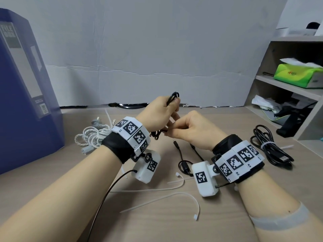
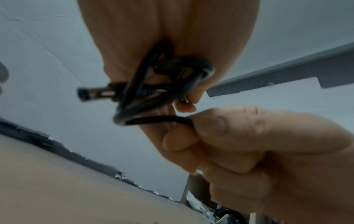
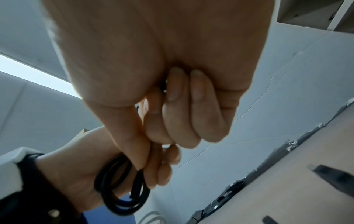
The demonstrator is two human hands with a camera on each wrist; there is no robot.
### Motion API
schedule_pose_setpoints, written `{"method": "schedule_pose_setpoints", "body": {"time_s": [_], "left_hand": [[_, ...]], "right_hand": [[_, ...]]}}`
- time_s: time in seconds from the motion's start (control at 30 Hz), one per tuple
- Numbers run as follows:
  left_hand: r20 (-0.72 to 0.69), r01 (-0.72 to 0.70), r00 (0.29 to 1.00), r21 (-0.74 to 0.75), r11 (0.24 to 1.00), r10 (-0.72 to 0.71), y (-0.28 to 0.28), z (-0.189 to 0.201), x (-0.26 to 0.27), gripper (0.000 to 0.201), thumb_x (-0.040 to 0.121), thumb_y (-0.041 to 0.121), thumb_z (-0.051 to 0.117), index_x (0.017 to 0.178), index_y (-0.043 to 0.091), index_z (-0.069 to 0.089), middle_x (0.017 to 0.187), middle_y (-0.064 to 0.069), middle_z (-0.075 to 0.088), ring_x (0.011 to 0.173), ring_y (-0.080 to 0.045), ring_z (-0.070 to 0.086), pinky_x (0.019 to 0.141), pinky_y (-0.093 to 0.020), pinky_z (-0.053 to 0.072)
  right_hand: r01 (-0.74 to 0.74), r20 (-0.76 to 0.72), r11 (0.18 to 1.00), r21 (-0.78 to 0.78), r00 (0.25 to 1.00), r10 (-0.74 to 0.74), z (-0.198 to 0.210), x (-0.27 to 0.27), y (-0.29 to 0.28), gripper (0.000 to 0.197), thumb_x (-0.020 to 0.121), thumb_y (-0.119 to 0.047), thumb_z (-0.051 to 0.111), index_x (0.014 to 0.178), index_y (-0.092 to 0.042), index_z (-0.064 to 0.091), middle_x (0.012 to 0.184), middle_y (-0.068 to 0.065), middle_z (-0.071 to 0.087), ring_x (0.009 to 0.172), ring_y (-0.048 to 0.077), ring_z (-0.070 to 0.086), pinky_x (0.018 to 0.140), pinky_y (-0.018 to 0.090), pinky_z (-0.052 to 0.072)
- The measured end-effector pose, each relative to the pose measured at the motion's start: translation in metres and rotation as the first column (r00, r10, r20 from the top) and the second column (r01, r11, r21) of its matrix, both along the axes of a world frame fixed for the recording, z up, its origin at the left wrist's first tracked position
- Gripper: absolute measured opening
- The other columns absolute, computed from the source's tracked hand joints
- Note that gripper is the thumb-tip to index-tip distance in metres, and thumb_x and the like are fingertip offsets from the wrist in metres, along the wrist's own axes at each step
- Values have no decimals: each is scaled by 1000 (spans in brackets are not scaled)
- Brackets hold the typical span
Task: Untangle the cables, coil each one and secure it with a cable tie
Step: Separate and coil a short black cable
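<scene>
Above the tabletop (image 1: 227, 215), the left hand (image 1: 158, 113) has its grip clamped on the black cable (image 1: 172, 98) coil, while the right hand (image 1: 192, 130), at four o'clock, pinches a strand.

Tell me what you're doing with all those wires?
I'm winding up a thin black cable. My left hand grips the loops already made, and my right hand pinches the loose strand to wrap it round. Its ends still dangle above the desk. One black cable on the right is already coiled and tied. A white cable bundle waits on the left, and spare white cable ties lie in front of me.
</scene>
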State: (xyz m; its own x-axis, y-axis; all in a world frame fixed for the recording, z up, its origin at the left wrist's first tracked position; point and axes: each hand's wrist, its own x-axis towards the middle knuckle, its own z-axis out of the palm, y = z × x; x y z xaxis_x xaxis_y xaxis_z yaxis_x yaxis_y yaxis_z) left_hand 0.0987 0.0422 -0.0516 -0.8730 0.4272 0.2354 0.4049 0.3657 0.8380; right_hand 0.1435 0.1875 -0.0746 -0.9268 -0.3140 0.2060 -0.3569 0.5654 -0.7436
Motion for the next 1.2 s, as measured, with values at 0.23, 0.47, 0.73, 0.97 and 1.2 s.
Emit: {"method": "schedule_pose_setpoints", "body": {"time_s": [0.23,0.47,0.73,0.97,1.2], "left_hand": [[-74,-73,995,-153,986,62,0,-2,0,39,107,41,37,85,13,53,70,-5,67,46,-21,65,48,-29,46],[-30,66,997,-108,992,-70,-2,0,5,47,107,47,37,76,15,54,47,-2,53,36,-18,34,38,-20,27],[126,174,973,144,974,-193,-4,8,11,56,98,65,39,61,23,36,57,-1,20,53,-17,12,47,-27,11],[153,221,955,203,954,-253,3,7,19,42,97,54,50,81,16,49,58,1,26,49,-14,15,42,-21,13],[231,176,945,244,954,-233,-1,8,14,123,66,37,93,157,29,11,60,-1,41,44,-14,30,43,-23,22]], "right_hand": [[63,-33,990,-124,997,-67,9,8,-2,21,88,-12,73,73,4,70,54,2,56,44,6,41,49,17,33],[134,-11,925,-355,989,-147,10,2,12,16,86,-11,77,88,2,69,61,5,69,48,18,62,43,27,43],[142,27,828,-543,988,-152,15,2,13,18,85,-15,77,79,-4,64,56,0,60,48,20,57,42,25,38],[257,21,766,-590,953,-304,10,-6,13,35,80,-25,83,79,-2,57,54,3,54,41,18,46,42,25,33],[201,123,771,-605,980,-159,12,-3,4,68,72,-59,67,120,-10,60,102,6,71,87,19,69,56,33,53]]}}
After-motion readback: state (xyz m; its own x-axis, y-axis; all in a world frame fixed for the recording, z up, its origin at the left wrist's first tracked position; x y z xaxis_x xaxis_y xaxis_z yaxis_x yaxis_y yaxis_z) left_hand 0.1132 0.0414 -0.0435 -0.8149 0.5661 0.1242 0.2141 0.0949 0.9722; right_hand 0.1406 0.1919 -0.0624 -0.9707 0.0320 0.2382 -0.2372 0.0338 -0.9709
